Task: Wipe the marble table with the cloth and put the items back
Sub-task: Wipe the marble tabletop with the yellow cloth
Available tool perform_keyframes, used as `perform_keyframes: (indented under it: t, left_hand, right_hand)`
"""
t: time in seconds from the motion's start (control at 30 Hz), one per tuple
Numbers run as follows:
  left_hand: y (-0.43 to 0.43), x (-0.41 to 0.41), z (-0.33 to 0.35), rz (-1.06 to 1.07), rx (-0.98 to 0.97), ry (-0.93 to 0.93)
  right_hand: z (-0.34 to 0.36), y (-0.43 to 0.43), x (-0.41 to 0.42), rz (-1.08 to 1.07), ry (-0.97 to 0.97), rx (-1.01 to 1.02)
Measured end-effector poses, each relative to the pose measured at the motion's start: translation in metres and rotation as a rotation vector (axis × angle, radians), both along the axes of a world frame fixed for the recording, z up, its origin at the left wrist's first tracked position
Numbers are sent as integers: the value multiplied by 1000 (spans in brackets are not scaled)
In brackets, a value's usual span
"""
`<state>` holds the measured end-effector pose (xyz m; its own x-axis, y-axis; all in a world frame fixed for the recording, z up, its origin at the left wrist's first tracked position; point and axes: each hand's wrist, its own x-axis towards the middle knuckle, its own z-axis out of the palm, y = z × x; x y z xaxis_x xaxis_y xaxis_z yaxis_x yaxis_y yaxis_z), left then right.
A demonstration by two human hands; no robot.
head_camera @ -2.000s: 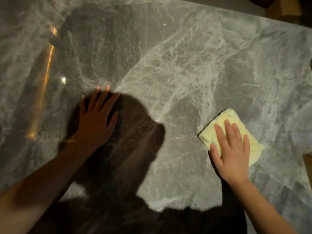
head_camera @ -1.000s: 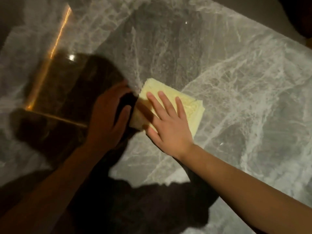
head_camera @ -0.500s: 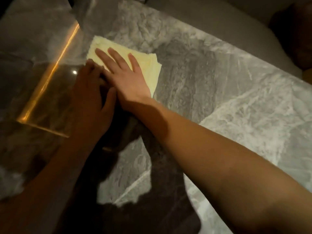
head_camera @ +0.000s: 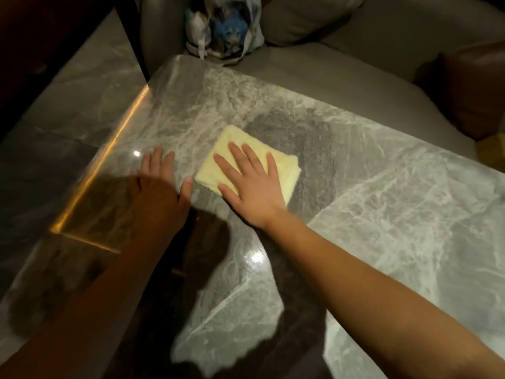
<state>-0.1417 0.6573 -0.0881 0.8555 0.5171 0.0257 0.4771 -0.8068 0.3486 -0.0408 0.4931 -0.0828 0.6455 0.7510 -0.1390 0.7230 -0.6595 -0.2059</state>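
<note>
- Right hand (head_camera: pixel 251 184): fingers straight and spread, palm pressed flat on folded yellow cloth (head_camera: pixel 287 170); nothing pinched.
- Left hand (head_camera: pixel 161 192): laid flat on marble table (head_camera: pixel 382 201) just beside cloth, fingers straight, holding nothing; partly shadowed.
- Cloth: towards table's far-left corner.
- Step judged: wiping under way; return of items not yet begun.
- Next move likely calls for steady downward pressure and a sweep over the marble to the right.
- Beyond far edge: printed bag (head_camera: pixel 224 26) on grey sofa (head_camera: pixel 328 58).

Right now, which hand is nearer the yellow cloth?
Right. The right hand presses flat on the yellow cloth; the left hand lies on the marble table just left of it, thumb near its edge.
</note>
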Motion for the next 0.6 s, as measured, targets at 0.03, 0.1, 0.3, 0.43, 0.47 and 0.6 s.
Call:
perform_keyframes:
  t: [0.03,0.1,0.3,0.43,0.47,0.6]
  left_hand:
    - [0,0,0,-6,19,17]
    - [0,-1,-1,-4,40,43]
    - [0,-1,-2,2,-22,39]
    - [-27,2,5,-50,-115,-36]
    - [-35,5,5,-92,-119,-51]
    - [-63,34,2,-271,-146,-98]
  right_hand:
    - [0,-20,-10,-2,-8,-5]
    - [1,-61,-35,-28,-9,-25]
    - [5,-157,-112,-91,-20,-73]
    - [2,-162,-112,-80,-39,-73]
    - [1,-160,-110,-79,-38,-64]
    - [-2,-150,-83,-81,-70,-8]
